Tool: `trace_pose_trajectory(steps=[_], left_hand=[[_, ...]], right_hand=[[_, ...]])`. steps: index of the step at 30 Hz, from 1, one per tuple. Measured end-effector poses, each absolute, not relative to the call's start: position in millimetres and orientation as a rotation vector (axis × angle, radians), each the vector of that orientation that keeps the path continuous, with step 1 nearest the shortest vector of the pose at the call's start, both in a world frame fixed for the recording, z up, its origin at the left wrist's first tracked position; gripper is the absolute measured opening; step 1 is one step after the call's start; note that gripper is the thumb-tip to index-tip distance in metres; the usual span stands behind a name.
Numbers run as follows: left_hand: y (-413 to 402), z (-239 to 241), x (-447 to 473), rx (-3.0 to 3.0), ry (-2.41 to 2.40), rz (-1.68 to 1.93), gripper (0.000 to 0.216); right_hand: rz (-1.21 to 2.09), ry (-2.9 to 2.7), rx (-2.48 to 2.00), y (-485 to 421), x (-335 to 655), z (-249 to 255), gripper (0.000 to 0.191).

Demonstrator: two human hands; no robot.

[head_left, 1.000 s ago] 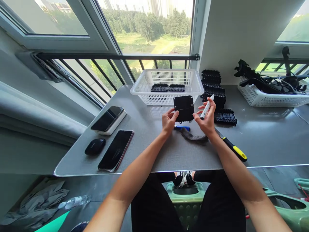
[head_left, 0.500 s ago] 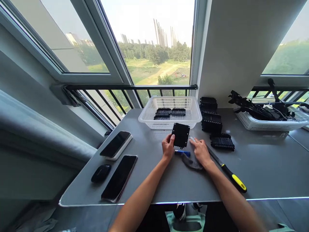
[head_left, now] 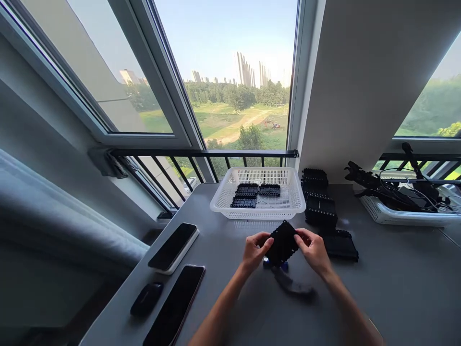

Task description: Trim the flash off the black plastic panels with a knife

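Note:
A thin black square plastic panel [head_left: 283,244] with small tabs along its edges is held up over the table, tilted onto a corner. My left hand [head_left: 255,250] pinches its left edge between thumb and fingers. On the opposite edge, my right hand [head_left: 312,246] grips it the same way. Below the panel lies a blue pen-like object [head_left: 284,265], mostly covered by it. A dark grey cloth [head_left: 293,286] is bunched on the table between my forearms.
Behind the panel stands a white plastic basket [head_left: 223,211] with several black panels [head_left: 247,190] in it. More black panels [head_left: 320,209] are stacked to its right. Two phones [head_left: 176,307] and a black case [head_left: 147,299] lie at left. Another basket [head_left: 399,216] holds cables and black equipment.
My right hand has moved from the white-tipped tool to the panel's right edge. The panel has turned onto a corner. The view has tilted upward, and the yellow-handled tool is no longer visible.

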State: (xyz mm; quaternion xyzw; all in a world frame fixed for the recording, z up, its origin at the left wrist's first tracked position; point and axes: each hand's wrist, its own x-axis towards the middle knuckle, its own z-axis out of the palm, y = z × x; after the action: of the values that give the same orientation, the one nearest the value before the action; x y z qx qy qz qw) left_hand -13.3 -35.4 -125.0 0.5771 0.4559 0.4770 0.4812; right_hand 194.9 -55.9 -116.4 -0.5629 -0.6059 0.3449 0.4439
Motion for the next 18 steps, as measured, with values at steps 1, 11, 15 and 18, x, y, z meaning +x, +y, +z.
trace_pose_trajectory(steps=[1,11,15,18], left_hand=[[-32.2,-117.1,-15.5,1.430,1.101,1.139,0.033],[69.5,-38.0,-49.0,1.549,1.503,0.985,0.052],[129.2,-42.4,-51.2,1.595,1.741,0.817,0.035],[160.6,-53.6,-46.0,1.664,1.877,0.592,0.026]], right_hand=[[0.907,-1.506,-1.388,-53.1,195.2,-109.8,0.035],[0.809,-1.491,-1.528,60.2,173.4,-38.9,0.038],[0.826,-1.541,-1.714,115.4,157.6,-45.4,0.028],[0.841,-1.584,-1.927,140.6,151.0,-56.8,0.023]])
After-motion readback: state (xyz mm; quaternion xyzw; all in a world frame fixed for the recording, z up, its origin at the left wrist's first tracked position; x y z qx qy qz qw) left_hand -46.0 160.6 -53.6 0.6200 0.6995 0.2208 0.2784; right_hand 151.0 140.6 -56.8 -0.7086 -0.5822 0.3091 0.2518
